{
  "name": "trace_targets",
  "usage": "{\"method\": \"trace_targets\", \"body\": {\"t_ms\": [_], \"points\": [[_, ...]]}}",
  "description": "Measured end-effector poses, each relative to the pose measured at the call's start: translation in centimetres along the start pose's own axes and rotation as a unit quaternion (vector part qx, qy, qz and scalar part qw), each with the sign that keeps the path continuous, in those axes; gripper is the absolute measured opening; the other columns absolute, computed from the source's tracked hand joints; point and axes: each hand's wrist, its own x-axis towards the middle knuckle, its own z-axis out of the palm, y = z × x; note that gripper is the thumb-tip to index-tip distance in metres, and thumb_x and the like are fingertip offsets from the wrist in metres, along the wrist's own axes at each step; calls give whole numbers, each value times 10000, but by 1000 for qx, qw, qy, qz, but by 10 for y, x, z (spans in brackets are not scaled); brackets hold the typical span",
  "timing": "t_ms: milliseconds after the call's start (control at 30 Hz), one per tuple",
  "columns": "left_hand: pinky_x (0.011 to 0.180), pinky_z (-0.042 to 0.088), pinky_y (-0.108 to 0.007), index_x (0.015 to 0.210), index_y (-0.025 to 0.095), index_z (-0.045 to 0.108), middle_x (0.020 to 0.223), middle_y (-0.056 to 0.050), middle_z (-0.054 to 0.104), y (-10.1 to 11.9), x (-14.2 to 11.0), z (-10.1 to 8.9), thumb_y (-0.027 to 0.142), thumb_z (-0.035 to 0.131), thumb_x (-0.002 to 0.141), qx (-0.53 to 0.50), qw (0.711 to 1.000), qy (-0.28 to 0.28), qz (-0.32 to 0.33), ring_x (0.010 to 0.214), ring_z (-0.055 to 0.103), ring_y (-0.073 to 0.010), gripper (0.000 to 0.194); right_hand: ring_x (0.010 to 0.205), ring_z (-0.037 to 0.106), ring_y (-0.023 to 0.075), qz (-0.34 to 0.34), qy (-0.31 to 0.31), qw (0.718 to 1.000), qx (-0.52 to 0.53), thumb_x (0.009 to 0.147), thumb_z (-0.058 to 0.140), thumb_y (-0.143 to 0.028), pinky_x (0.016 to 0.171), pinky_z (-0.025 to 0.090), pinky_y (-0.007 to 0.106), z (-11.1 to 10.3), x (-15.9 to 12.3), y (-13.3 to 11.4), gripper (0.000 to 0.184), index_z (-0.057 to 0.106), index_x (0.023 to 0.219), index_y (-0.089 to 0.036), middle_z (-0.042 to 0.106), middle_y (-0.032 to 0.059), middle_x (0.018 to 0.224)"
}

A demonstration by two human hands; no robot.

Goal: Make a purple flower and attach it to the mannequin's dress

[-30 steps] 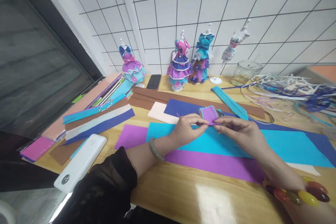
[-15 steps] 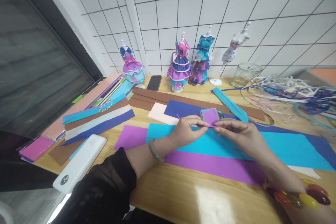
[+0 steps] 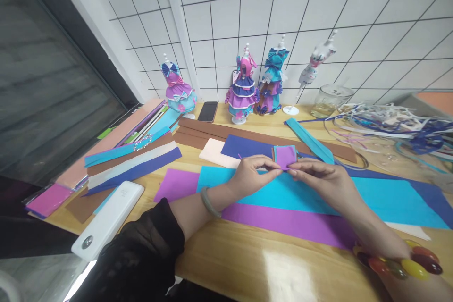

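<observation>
A small purple felt square with a teal edge [image 3: 285, 156] stands upright between my two hands above the table. My left hand [image 3: 252, 176] pinches its lower left corner with thumb and forefinger. My right hand [image 3: 320, 178] pinches its lower right edge the same way. Both hands hover over a long teal felt sheet [image 3: 375, 198], which lies on a purple felt sheet [image 3: 283, 222]. A green bangle sits on my left wrist and a bracelet of coloured beads on my right.
Three dressed doll mannequins [image 3: 243, 89] and one bare mannequin [image 3: 313, 71] stand at the back wall beside a phone [image 3: 207, 111] and a glass jar [image 3: 331, 99]. Ribbon scraps [image 3: 399, 125] pile at the right. Felt strips [image 3: 134, 160] and a white power bank [image 3: 108, 219] lie left.
The purple square has tipped up a little and sits more squarely between my fingertips. Both hands stay in nearly the same place.
</observation>
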Motion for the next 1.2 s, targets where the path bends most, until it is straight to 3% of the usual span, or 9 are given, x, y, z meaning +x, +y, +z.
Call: {"method": "trace_targets", "body": {"t_ms": [267,500,1200], "points": [[659,488,-246,708,144,659,757,-55,645,-1,0,0,297,642,701,-2,1000,8,-1,712,593,-122,154,778,639,215,15,6,1000,18,598,720,-424,679,523,334,-1,-1,-2,216,710,705,-236,702,43,803],[674,483,-252,700,140,658,756,-58,638,-3,0,0,288,652,692,-20,1000,10,-17,726,587,-125,148,842,626,214,7,-1,1000,19,624,713,-388,744,511,345,-1,-1,0,177,710,722,-242,697,39,840],[686,474,-264,704,133,622,745,-54,632,-3,-1,2,296,652,682,-33,996,13,-76,715,578,-129,167,676,612,156,32,15,996,77,608,726,-394,617,504,282,3,-2,-2,206,683,710,-220,686,30,759]]}}
